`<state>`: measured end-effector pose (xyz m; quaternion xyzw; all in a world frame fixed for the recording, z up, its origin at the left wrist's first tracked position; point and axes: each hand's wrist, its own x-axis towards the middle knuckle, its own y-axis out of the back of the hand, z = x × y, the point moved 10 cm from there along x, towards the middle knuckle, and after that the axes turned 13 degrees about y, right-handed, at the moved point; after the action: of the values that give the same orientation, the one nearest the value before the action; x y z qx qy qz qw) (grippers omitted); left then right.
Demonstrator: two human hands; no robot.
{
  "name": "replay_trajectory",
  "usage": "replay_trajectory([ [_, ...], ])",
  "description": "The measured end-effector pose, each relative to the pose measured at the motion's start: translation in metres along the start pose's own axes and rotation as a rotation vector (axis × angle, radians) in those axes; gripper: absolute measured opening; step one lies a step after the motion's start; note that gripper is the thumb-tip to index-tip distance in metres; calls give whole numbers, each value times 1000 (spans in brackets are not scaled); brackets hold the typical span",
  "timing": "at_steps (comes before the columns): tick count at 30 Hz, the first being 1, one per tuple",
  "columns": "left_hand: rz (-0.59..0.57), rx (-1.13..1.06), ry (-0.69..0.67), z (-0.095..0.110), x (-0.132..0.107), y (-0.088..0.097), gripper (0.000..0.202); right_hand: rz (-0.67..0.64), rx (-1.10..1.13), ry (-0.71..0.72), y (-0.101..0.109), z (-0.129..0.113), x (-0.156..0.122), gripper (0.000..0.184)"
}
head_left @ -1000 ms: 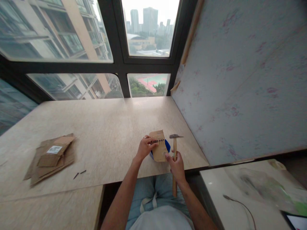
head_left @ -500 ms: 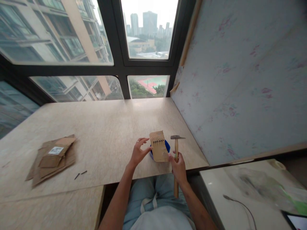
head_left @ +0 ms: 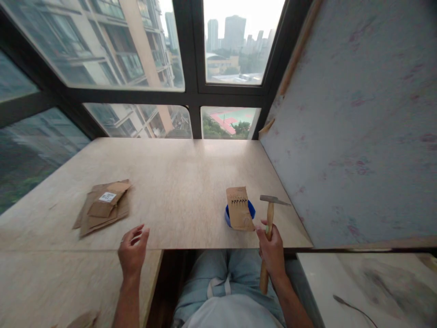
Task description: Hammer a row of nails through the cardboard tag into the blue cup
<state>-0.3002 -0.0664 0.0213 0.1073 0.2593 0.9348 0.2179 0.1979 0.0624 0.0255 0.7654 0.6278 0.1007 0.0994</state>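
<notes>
My left hand is over the front edge of the table, left of my lap, with its fingers loosely curled and the thumb apart. Nothing shows in it. My right hand is wrapped round the wooden handle of a hammer, held upright with its metal head on top. Just left of that hand, a piece of cardboard with a row of several dark nails through it leans across a blue container. Whether my right thumb touches the cardboard's corner, I cannot tell.
Brown paper packets with a white label lie stacked on the table at the left. Windows stand behind it, and a patterned panel rises on the right. A cable lies on a white surface at lower right.
My left hand has left the cardboard and moved left, to where two loose nails lay; they no longer show. My right hand still holds the hammer. The view has turned left.
</notes>
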Motion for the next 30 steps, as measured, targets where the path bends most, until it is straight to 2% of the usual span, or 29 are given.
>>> replay_trajectory([
  [2,111,102,15,-21,9,30,43,-31,28,-2,-8,-5,-6,55],
  [4,178,197,4,-36,14,52,42,-65,33,-5,-16,-7,-12,55],
  [7,187,297,-11,-52,21,65,41,-107,-12,1,-23,-9,-18,58],
  [10,143,394,-29,-60,27,58,40,-152,-31,1,-28,-9,-22,60],
  [13,92,481,-75,-60,33,38,34,-173,-40,12,-30,-9,-22,60],
  [18,59,518,-90,-60,43,15,22,-119,-113,29,-22,-6,-17,60],
  [25,101,509,-63,-63,49,12,26,-7,-169,52,-11,13,-4,63],
  [30,161,489,-32,-66,50,13,21,41,-214,61,-7,26,6,61],
])
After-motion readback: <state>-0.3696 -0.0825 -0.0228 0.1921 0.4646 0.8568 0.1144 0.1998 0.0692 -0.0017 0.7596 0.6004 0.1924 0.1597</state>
